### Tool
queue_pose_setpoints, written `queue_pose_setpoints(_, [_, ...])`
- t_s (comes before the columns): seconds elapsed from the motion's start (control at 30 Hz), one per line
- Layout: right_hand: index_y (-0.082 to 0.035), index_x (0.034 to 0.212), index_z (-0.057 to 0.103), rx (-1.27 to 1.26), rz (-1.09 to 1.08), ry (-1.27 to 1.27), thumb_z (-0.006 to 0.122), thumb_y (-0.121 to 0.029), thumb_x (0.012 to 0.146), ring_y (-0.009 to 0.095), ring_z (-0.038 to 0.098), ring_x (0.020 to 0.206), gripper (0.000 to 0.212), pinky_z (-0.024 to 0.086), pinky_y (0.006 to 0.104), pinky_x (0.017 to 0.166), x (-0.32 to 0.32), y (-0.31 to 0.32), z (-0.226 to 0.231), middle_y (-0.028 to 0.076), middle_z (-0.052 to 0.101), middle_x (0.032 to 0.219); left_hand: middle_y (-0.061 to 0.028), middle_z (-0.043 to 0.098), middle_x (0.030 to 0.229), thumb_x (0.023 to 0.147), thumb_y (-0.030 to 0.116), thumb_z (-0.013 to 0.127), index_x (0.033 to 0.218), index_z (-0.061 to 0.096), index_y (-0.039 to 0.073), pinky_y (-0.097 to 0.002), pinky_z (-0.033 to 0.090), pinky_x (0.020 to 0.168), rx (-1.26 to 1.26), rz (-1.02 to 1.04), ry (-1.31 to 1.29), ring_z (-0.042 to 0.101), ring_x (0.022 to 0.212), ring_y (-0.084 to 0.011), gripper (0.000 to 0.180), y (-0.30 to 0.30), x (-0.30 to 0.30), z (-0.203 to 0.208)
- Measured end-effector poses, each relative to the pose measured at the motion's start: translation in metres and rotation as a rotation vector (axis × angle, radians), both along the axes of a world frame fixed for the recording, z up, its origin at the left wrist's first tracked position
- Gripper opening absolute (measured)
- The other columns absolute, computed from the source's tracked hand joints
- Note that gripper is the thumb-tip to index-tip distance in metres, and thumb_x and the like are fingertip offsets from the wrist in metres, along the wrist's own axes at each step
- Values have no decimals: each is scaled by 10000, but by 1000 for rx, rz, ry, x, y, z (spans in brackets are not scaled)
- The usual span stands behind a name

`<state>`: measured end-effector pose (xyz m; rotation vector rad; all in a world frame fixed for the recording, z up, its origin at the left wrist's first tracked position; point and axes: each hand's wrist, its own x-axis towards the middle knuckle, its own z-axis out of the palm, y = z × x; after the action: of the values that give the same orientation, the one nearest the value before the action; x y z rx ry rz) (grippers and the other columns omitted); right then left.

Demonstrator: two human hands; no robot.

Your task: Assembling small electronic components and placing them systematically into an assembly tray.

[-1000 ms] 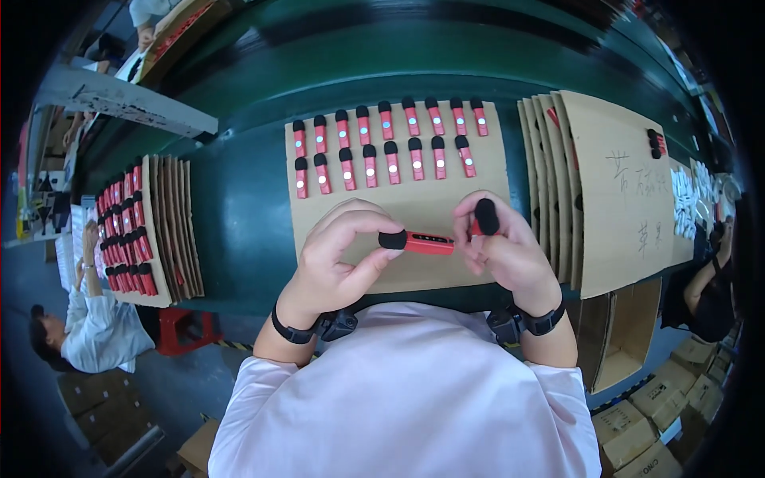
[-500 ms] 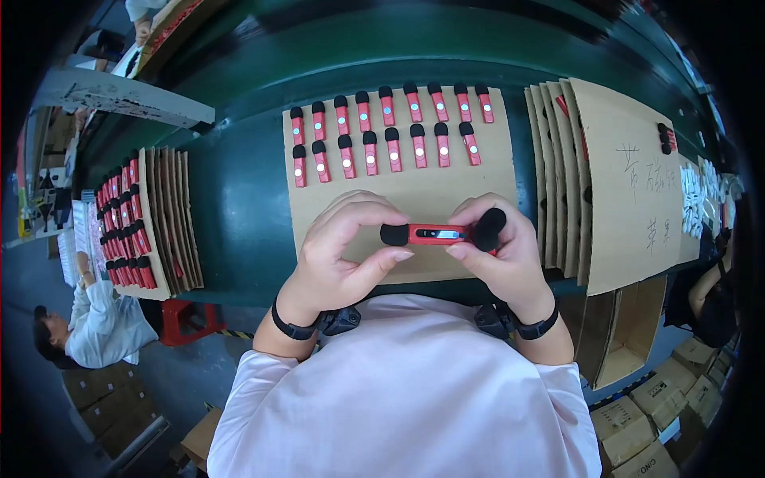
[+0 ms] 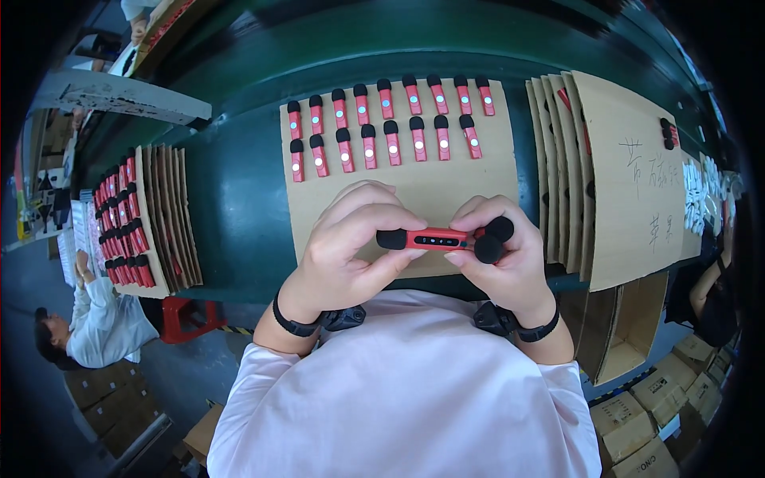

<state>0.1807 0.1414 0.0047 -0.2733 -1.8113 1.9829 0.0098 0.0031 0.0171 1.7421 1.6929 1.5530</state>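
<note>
Between my two hands, above the cardboard sheet [image 3: 406,191], lies a small red clip-style microphone [image 3: 437,239] held sideways. A dark face with a row of small marks is turned up. The thumb and fingers of my left hand [image 3: 343,247] pinch it near its black foam tip. My right hand [image 3: 514,259] has the thumb at the other end, and its curled fingers also hold further microphones, whose two black foam balls [image 3: 494,239] stick out; their bodies are mostly hidden. Beyond my hands, two rows of red microphones [image 3: 390,147] with black foam tips lie on the sheet.
On the left stand upright cardboard sheets [image 3: 175,215], with red microphones [image 3: 123,219] on the outer one. More sheets [image 3: 625,183] lean at the right on the green table [image 3: 239,199]. A seated person [image 3: 107,323] and a red stool [image 3: 187,319] are at left, boxes [image 3: 621,418] lower right.
The held microphone has been turned, so its face with a row of marks now shows. A second foam ball has come into sight in my right hand. The view has shifted slightly.
</note>
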Motion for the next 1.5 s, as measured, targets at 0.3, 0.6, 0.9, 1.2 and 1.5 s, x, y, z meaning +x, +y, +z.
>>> queue_pose_setpoints(0.3, [-30, 1036, 547, 487, -13, 119, 736, 48, 782, 99, 512, 760, 326, 405, 227, 671, -8, 0, -6, 83, 599, 955, -44, 630, 979, 833, 108, 771, 1090, 604, -3, -291, 484, 849, -266, -20, -653, 597, 888, -134, 326, -18, -3, -12])
queue_pose_setpoints(0.6, [-29, 1088, 525, 44, 27, -212, 514, 135, 828, 108, 504, 811, 308, 425, 228, 724, -11, -11, -25, 81, 561, 1023, -39, 618, 1057, 879, -1, 678, 1075, 605, -14, -265, 492, 847, -229, 257, -759, 603, 918, -96, 210, -69, -31, -46])
queue_pose_setpoints(0.9, [-30, 1188, 495, 140, 164, -346, 403, 146, 873, 115, 552, 893, 372, 459, 231, 734, -18, -9, -19, 75, 560, 1023, -44, 655, 923, 889, -15, 619, 1077, 618, -41, -214, 512, 733, -459, 578, -562, 606, 790, -77, 190, -83, -68, -71])
queue_pose_setpoints(1.2, [-51, 1369, 470, 17, 99, -425, 455, 43, 955, 121, 608, 880, 424, 466, 221, 717, -7, -9, -29, 57, 590, 1008, -62, 647, 905, 881, 13, 611, 1063, 624, -57, -222, 504, 664, -613, 715, -465, 586, 738, -78, 195, -76, -77, -80])
queue_pose_setpoints(1.5, [-34, 1359, 468, 245, 209, -425, 554, 35, 935, 109, 587, 797, 438, 479, 233, 726, -17, -4, -21, 62, 626, 954, -74, 615, 885, 846, 24, 651, 1070, 623, -37, -244, 486, 647, -559, 747, -301, 544, 687, -101, 234, -76, -77, -90])
